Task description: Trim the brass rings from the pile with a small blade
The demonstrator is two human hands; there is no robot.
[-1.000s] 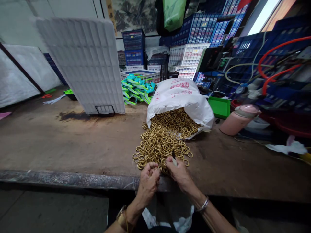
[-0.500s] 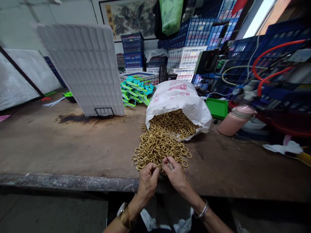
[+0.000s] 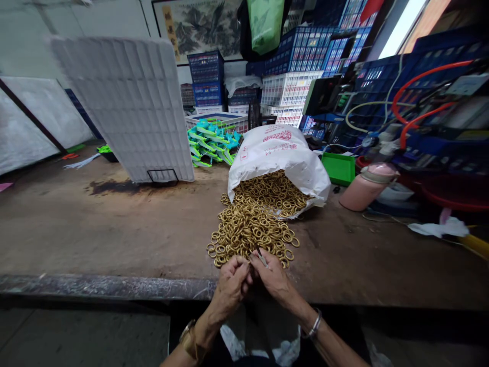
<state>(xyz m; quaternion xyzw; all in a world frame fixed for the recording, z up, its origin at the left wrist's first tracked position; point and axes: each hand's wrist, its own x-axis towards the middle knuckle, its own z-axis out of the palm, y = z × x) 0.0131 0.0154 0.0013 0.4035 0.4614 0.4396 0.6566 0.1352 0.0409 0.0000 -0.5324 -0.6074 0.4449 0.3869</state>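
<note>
At the table's front edge, my left hand point(image 3: 232, 281) is closed in a pinch; whatever sits between its fingertips is too small and hidden to make out. My right hand point(image 3: 273, 278) almost touches it, its fingers wrapped round a slim metal tool point(image 3: 262, 258) with a dark tip that points up. Just beyond both hands lies a heap of brass-coloured rings point(image 3: 244, 229), with several loose ones at its rim. The heap spills from the mouth of a white woven sack point(image 3: 277, 153) lying on its side, with more rings inside.
On the wooden table point(image 3: 114, 234), a tall pale padded panel point(image 3: 130, 112) stands left, near green and turquoise plastic parts point(image 3: 210, 142). To the right are a green tray point(image 3: 338, 168), a pink bottle point(image 3: 369, 187) and hoses. Stacked crates point(image 3: 292, 89) rise behind.
My hands have drawn slightly closer together, and the left hand has turned a little with its fingertips nearer the right's. The view has shifted slightly. The heap and sack look the same.
</note>
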